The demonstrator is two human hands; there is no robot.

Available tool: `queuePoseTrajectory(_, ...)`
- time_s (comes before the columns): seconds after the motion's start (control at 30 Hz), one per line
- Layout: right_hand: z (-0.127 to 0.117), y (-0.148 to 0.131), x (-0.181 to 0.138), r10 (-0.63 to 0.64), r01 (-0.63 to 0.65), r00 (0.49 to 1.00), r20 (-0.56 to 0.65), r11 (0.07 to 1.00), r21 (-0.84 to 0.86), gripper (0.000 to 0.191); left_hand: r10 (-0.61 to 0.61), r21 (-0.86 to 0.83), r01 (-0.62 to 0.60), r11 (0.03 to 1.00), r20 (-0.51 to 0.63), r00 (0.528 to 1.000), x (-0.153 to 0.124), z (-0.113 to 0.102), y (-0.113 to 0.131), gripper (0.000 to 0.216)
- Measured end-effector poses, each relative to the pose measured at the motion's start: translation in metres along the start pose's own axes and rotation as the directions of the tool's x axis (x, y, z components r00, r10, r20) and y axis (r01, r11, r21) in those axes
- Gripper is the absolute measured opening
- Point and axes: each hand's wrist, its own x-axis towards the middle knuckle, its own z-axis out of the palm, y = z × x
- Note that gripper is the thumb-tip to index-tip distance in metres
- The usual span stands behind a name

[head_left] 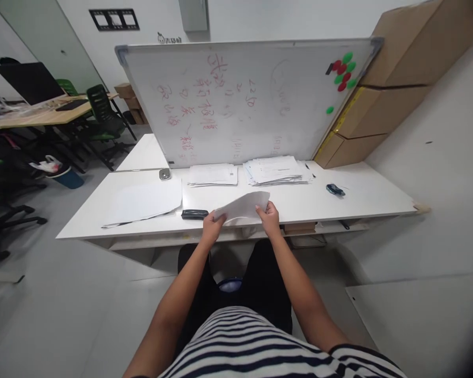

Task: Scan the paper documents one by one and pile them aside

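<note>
Both my hands hold a thin bundle of white paper sheets (242, 205) just above the front edge of the white table (362, 197). My left hand (212, 226) is closed on the bundle's left end, and my right hand (268, 216) pinches its right end. A black stapler (194, 214) lies flat on the table right beside my left hand.
Two paper stacks (213, 175) (278, 170) lie at the foot of a leaning whiteboard (240, 100). Loose sheets (144, 202) rest at the left, a small dark blue object (335, 190) at the right. Cardboard boxes (382, 100) stand right; desks and chairs (102, 113) stand left.
</note>
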Motion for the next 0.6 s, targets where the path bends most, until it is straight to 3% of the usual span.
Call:
queuePoseTrajectory(0.1,0.003,0.005,-0.001,-0.037,0.037,0.999,-0.010,0.999,-0.015,0.032,0.013,0.012,-0.013,1.000,0.044,0.999,-0.001,-0.002,-0.004,0.034)
queuePoseTrajectory(0.4,-0.007,0.015,0.001,-0.029,0.032,0.999,0.045,0.998,-0.062,0.032,-0.091,-0.097,0.103,0.990,0.121,0.989,0.008,-0.002,-0.011,0.044)
queuePoseTrajectory(0.6,-0.017,0.014,-0.011,0.023,-0.007,0.999,0.048,0.955,-0.295,0.028,-0.072,-0.009,0.074,0.997,0.150,0.986,0.006,-0.004,-0.005,0.041)
